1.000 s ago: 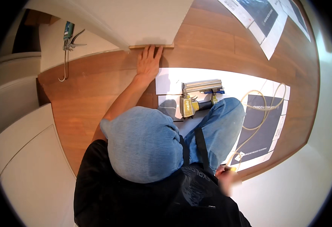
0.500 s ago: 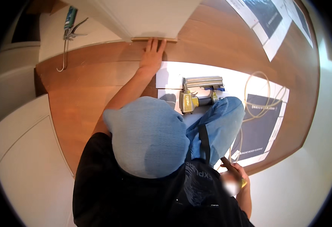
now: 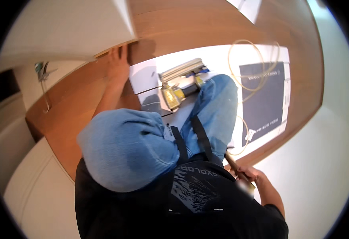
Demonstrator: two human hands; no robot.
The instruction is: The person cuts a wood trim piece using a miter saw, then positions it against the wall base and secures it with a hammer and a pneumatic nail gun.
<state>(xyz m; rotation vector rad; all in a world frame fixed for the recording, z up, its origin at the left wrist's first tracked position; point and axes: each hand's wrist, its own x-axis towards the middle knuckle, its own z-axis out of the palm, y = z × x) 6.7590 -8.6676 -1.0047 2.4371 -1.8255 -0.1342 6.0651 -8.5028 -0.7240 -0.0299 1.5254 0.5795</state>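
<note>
My left hand [image 3: 118,63] reaches forward, its fingers stretched out against a thin wooden strip [image 3: 104,51] along the bottom edge of a white panel [image 3: 71,32]. Low on the right, my right hand [image 3: 252,174] is wrapped around a tool with a brown wooden handle [image 3: 232,161]. The far end of that tool is blurred, so its kind cannot be made out. A yellow and silver nail gun [image 3: 178,92] lies on white cardboard just ahead of my bent knee, apart from both hands.
A pale air hose [image 3: 244,85] loops over the flat white and dark grey cardboard [image 3: 262,107] on the right. Brown sheeting [image 3: 174,24] covers the floor. At the far left lies a caulking gun [image 3: 42,73]; a white panelled surface [image 3: 35,175] stands nearer.
The view has turned and shifted, so the nail gun and cardboard appear further left. My left hand stays at the wooden strip. My right hand still grips the wooden-handled tool, now tilted differently.
</note>
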